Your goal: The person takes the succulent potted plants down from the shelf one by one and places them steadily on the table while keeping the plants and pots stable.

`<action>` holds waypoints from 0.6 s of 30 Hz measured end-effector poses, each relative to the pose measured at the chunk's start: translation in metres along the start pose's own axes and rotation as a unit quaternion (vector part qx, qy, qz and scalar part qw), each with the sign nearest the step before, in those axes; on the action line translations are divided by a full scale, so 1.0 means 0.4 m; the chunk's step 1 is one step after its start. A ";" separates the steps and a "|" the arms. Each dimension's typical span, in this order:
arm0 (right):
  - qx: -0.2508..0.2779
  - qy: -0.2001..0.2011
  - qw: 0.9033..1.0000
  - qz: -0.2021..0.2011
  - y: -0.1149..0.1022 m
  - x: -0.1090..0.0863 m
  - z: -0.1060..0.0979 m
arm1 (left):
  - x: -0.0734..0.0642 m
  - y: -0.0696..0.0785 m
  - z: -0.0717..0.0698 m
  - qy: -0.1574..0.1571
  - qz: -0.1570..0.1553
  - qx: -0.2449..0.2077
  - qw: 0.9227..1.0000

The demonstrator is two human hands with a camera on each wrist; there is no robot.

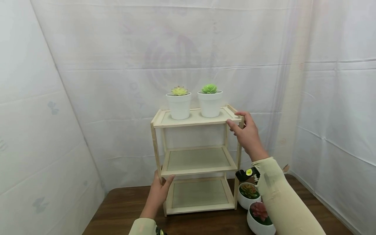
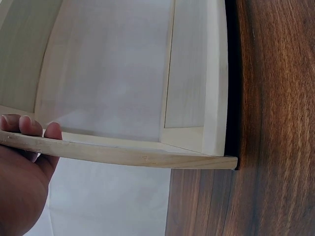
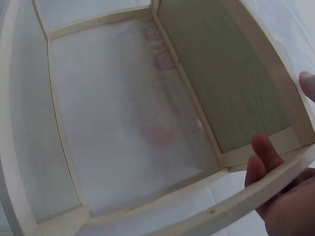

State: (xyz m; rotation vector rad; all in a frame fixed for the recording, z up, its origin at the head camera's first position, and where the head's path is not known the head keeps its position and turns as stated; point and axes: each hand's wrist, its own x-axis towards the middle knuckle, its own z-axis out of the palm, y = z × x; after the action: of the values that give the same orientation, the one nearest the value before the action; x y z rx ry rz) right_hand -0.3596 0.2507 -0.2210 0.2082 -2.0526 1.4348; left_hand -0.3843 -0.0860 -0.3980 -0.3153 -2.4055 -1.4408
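A three-tier shelf of pale wood (image 1: 199, 160) stands upright on the table. Low on its left side, my left hand (image 1: 157, 195) grips the front post (image 2: 113, 155); the left wrist view shows fingertips (image 2: 30, 125) wrapped past the wood. My right hand (image 1: 249, 135) holds the upper right corner, its thumb at the front edge of the top board and other fingers around the post. Two white pots sit on that top board: a yellowish succulent (image 1: 179, 104) at left and a bright green succulent (image 1: 210, 102) at right.
On the dark brown wooden table (image 1: 123, 209), right of the shelf, are a white bowl with an orange-green succulent (image 1: 248, 197) and another with a red succulent (image 1: 260, 218), partly behind my right sleeve. White cloth (image 1: 117, 49) hangs behind and at both sides.
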 end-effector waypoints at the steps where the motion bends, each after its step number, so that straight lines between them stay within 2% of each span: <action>1: -0.002 0.006 1.000 0.003 -0.001 0.000 0.003 | 0.001 0.000 0.000 0.000 0.001 0.001 1.000; 5: -0.007 0.022 1.000 0.009 -0.004 -0.001 0.008 | 0.001 0.002 0.000 -0.002 0.002 0.003 1.000; 13: -0.013 0.024 1.000 0.007 0.003 0.000 0.006 | -0.003 0.003 -0.001 -0.006 -0.012 -0.013 1.000; 18: -0.025 0.036 0.999 -0.007 0.008 -0.003 0.011 | 0.000 -0.001 -0.003 -0.005 -0.007 0.000 1.000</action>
State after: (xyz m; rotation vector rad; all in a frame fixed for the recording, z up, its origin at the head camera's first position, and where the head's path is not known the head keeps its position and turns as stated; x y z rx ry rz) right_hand -0.3619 0.2480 -0.2253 0.1471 -2.0228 1.3615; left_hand -0.3841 -0.0870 -0.3979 -0.3055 -2.4202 -1.4492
